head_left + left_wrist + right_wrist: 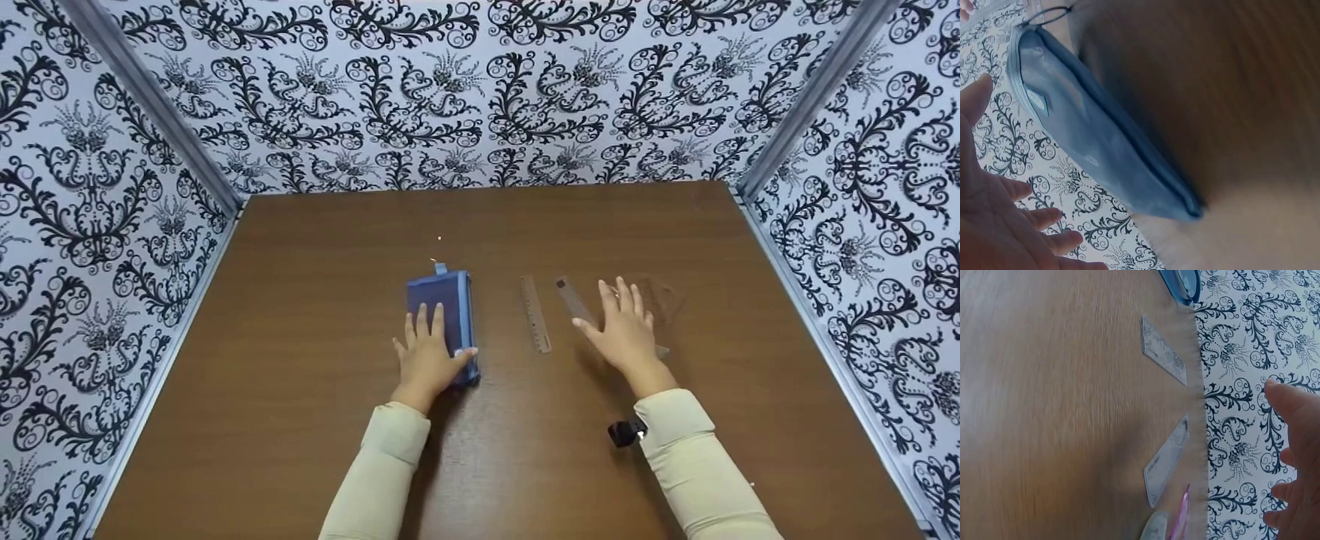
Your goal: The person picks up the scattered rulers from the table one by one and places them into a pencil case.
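Observation:
A blue zip pouch [442, 300] lies on the table, its zipper edge facing right and a small tab at its far end. My left hand [426, 360] is over the pouch's near part with fingers spread; the left wrist view shows its palm beside the pouch [1089, 129], apparently apart from it. One clear ruler [535, 315] lies to the right of the pouch. A second clear ruler [573, 298] slants partly beneath my right hand [626, 330], which hovers with fingers extended, holding nothing. Beyond those fingers lies a faint transparent set square [666, 301].
The brown wooden table [300, 450] is bounded by patterned walls [420, 97] at the back and sides. In the right wrist view, a pinkish thin piece [1181, 517] and a clear rounded piece [1154, 527] lie near the rulers. A black device [626, 433] sits at my right wrist.

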Tool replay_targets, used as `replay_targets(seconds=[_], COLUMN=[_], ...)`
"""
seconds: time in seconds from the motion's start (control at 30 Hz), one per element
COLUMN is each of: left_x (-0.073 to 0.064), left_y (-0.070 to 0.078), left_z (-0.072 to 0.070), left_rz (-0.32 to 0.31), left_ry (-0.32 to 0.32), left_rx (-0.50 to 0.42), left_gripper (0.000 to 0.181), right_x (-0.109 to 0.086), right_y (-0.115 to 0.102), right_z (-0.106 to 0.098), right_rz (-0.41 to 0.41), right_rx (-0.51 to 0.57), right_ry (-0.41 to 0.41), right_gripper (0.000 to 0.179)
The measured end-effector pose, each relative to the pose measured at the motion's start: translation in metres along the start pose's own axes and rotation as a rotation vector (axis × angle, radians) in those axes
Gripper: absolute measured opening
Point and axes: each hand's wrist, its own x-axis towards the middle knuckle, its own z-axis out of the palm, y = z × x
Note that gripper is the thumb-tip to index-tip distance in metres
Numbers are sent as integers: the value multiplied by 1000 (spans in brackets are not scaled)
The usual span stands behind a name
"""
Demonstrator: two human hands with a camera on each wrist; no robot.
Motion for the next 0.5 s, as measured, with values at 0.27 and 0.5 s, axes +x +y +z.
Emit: replay_targets(seconds=[0.27,0.5], left_x=[0,-3], left_y=[8,11], left_z=[5,8], left_rz=[4,-5], left_ry=[9,23], left_rx=[8,4], left_gripper=[98,97], right_x=[4,5], right_y=[-8,-13], right_z=[7,12], right_rz=[-11,-8], right_rx=[24,60], right_ry=[-9,1], right_gripper=[87,85])
